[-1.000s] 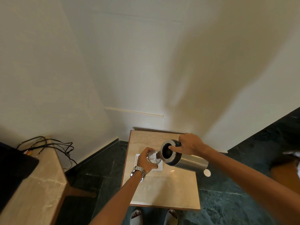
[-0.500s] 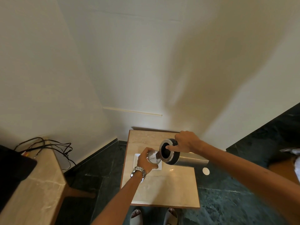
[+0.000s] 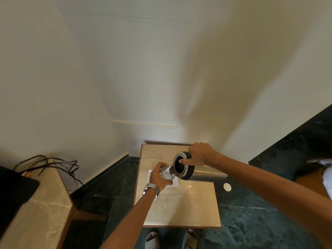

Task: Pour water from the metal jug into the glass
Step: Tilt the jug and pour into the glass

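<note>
The metal jug (image 3: 206,174) lies tipped almost level above the small table (image 3: 181,211), its black-rimmed mouth and spout turned left over the glass (image 3: 167,173). My right hand (image 3: 200,154) grips the jug near its top, the forefinger pressed on the black lid. My left hand (image 3: 159,178), with a metal watch on the wrist, is wrapped around the clear glass, which stands on a white mat (image 3: 175,183). The spout reaches over the glass rim. Any stream of water is too small to make out.
The table stands in a corner against white walls. A second marble-topped table (image 3: 36,212) with a black device and tangled cables (image 3: 53,164) is at the left. A white disc (image 3: 227,187) lies on the dark floor right of the table. My feet (image 3: 170,238) show below.
The jug has tipped a little further, its body lying flatter and more hidden behind my right arm. The glass and my left hand have stayed in place.
</note>
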A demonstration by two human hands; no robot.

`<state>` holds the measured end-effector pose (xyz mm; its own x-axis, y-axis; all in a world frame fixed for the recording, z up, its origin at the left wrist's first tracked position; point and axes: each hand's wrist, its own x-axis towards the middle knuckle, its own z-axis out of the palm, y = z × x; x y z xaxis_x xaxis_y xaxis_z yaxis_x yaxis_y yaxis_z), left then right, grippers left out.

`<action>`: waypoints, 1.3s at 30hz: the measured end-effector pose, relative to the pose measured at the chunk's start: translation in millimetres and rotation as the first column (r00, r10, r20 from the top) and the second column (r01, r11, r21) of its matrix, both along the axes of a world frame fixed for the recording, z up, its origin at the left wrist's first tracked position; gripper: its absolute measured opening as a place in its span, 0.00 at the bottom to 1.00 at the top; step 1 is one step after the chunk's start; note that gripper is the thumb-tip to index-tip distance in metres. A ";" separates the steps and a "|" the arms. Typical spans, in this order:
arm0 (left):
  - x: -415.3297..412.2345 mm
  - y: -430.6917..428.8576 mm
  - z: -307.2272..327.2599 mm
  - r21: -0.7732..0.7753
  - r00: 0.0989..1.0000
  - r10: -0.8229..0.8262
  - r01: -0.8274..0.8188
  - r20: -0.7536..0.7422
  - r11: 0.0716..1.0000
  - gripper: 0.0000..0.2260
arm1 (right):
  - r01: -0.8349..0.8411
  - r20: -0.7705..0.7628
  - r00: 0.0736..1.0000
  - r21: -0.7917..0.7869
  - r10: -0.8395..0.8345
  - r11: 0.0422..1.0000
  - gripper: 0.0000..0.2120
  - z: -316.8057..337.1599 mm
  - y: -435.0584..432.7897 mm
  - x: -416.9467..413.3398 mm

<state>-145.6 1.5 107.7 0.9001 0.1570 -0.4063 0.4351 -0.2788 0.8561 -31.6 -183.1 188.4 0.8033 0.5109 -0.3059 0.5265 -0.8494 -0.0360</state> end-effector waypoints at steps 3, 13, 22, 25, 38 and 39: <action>1.6 1.0 1.9 0.014 1.000 -0.003 0.003 0.005 1.000 0.29 | 0.004 0.019 1.000 -0.013 -0.003 1.000 0.33 1.8 1.4 -0.1; 6.8 -1.8 6.7 0.048 0.999 -0.028 0.026 0.041 0.999 0.29 | 0.005 0.040 0.999 0.004 -0.005 1.000 0.33 2.2 -0.2 3.0; 5.0 -3.1 7.0 0.023 0.999 -0.031 0.030 0.034 0.999 0.29 | 0.029 0.037 0.999 -0.023 -0.028 0.999 0.32 1.7 0.0 0.9; 3.6 -3.3 5.9 0.015 0.999 -0.029 0.029 0.023 0.999 0.29 | 0.031 0.034 0.999 -0.027 -0.030 0.999 0.32 1.2 0.6 -0.2; 1.4 -2.0 3.5 0.001 0.999 -0.039 0.039 -0.007 0.999 0.30 | 0.024 0.020 1.000 -0.020 -0.024 1.000 0.31 -3.1 4.4 -2.2; 1.6 -1.7 2.8 0.000 0.999 -0.040 0.040 -0.008 0.999 0.30 | 0.024 0.018 1.000 -0.022 -0.023 0.999 0.31 -2.9 5.0 -2.0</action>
<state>-144.1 -0.2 110.5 0.9025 0.1215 -0.4132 0.4302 -0.2964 0.8527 -33.6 -178.1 185.4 0.8205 0.4851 -0.3024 0.5068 -0.8620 -0.0077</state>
